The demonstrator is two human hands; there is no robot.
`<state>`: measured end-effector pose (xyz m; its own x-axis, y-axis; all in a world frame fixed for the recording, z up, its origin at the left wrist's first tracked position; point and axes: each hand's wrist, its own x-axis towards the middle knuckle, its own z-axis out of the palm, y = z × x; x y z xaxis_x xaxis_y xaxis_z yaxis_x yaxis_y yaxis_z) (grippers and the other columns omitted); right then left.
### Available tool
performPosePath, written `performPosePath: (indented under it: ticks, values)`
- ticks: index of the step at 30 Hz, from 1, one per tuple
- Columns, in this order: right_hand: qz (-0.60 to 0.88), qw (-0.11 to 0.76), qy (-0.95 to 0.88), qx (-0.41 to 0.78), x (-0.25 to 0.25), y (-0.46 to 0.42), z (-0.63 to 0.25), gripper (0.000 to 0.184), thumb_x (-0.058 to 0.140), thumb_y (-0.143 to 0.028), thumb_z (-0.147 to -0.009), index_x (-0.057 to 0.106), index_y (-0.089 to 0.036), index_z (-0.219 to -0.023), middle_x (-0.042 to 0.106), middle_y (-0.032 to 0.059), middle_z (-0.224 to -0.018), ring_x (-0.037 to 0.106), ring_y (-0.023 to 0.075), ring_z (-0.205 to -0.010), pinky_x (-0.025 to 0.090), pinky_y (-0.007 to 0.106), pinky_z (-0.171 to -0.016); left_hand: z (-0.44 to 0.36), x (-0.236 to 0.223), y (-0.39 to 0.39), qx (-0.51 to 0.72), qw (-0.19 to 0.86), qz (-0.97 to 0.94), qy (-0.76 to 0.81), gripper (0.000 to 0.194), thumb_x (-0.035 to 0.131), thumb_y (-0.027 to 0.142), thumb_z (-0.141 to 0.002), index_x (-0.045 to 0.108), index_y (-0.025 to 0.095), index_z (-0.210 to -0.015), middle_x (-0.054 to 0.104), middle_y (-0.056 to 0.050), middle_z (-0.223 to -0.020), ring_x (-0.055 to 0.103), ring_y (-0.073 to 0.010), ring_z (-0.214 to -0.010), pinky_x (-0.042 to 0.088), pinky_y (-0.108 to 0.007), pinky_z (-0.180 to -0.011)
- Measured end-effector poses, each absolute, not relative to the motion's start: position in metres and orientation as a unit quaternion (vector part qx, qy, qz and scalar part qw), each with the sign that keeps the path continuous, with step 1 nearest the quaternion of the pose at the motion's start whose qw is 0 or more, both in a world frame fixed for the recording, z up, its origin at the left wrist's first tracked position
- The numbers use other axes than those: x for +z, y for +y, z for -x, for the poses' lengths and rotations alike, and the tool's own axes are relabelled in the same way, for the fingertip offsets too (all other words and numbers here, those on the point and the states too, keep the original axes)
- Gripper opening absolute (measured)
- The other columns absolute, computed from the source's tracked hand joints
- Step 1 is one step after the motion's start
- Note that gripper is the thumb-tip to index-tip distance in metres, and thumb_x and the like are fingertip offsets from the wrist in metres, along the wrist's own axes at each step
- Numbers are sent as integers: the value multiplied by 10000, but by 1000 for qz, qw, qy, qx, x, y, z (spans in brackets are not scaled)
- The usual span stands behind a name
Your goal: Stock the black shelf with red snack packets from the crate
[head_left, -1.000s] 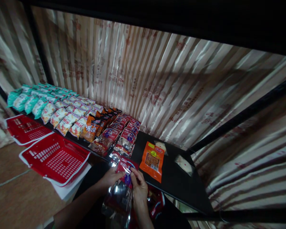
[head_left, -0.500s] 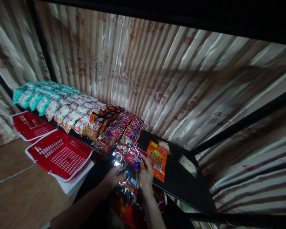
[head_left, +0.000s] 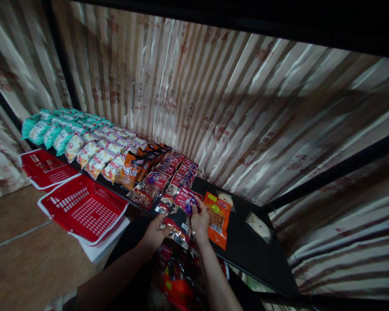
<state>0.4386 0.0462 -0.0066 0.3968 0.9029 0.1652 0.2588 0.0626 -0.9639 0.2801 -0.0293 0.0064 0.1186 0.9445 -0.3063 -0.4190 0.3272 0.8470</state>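
Observation:
Between my hands is a red snack packet [head_left: 180, 214] with a clear lower part and a small white label. My left hand [head_left: 156, 233] grips its lower left edge, and my right hand [head_left: 200, 219] pinches its upper right side. The packet is over the front end of a row of similar red packets [head_left: 183, 178] on the black shelf; whether it touches them I cannot tell. Just right of my right hand lies an orange snack packet [head_left: 218, 218]. Below my hands, more red and orange packets [head_left: 176, 276] sit in a dark heap near my lap.
Teal bags [head_left: 56, 129], white striped bags [head_left: 97, 160] and orange-black bags [head_left: 131, 168] line the shelf [head_left: 246, 259] to the left. Two pale flat packs [head_left: 258, 226] lie at its right. Red baskets [head_left: 84, 207] stand on the floor. A curtain [head_left: 181, 86] hangs behind.
The red packet has moved up and forward from near my lap to the shelf's front row, both hands with it. More packets below are now uncovered. The view has shifted slightly.

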Motion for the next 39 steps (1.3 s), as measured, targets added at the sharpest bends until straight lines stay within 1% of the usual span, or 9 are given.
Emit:
performPosePath:
  ticks: [3,6,12,16,19,24,28,32,39]
  values:
    - [627,545,-484,273,-10,54,-437,479,499,-367,-704,600,-186,-1136,611,76,-1118,545,200,-1008,380,346,-916,-279,8,-25,507,676,-271,460,683,760,280,-571,493,123,-1179,660,-33,-816,607,-149,-660,477,-252,-633]
    - [630,540,-493,263,-13,61,-435,483,491,-356,-703,595,-181,-1142,591,81,-1153,536,198,-1024,370,347,-928,-277,10,-21,518,673,-255,462,717,750,240,-581,455,109,-1221,664,-42,-812,618,-170,-726,487,-270,-674]
    - [634,556,-471,259,-12,61,-436,468,530,-342,-680,614,-179,-1110,641,66,-1057,561,198,-959,386,334,-895,-282,13,-24,518,668,-281,455,544,729,228,-606,549,154,-1114,661,-33,-841,612,-161,-744,486,-270,-701]
    - [654,551,-453,252,-12,55,-443,469,537,-378,-679,625,-180,-1095,660,61,-996,574,207,-909,400,335,-863,-290,11,-29,512,675,-295,442,500,687,210,-629,544,135,-1102,649,-34,-830,605,-154,-699,490,-282,-697]
    - [666,543,-455,234,-10,48,-452,460,534,-408,-684,638,-176,-1068,651,72,-1010,572,212,-895,406,338,-846,-297,10,-33,505,684,-304,430,471,645,191,-651,529,142,-1105,645,-23,-829,597,-137,-657,483,-268,-673]
    - [669,526,-495,175,-7,37,-467,404,501,-412,-697,683,-151,-945,644,102,-996,547,239,-941,376,383,-897,-306,15,-36,492,687,-338,414,351,610,188,-684,560,165,-1031,636,11,-751,582,-116,-627,461,-228,-637]
    - [676,516,-503,154,-7,34,-471,370,483,-391,-702,701,-142,-868,635,120,-993,528,258,-975,353,412,-927,-310,21,-37,490,686,-339,418,340,576,135,-691,550,161,-1028,633,17,-774,587,-106,-667,462,-208,-645]
    - [673,511,-510,159,-9,36,-468,396,470,-395,-716,689,-126,-907,628,129,-973,531,251,-966,361,400,-925,-309,18,-35,488,678,-348,425,353,514,90,-714,521,159,-1060,631,28,-752,589,-94,-644,458,-194,-629]
    - [684,497,-505,172,-14,42,-459,383,469,-380,-714,682,-141,-924,630,126,-1014,541,250,-975,369,397,-923,-304,6,-31,498,672,-352,420,343,536,113,-714,529,161,-1053,645,18,-772,593,-97,-624,465,-194,-617]
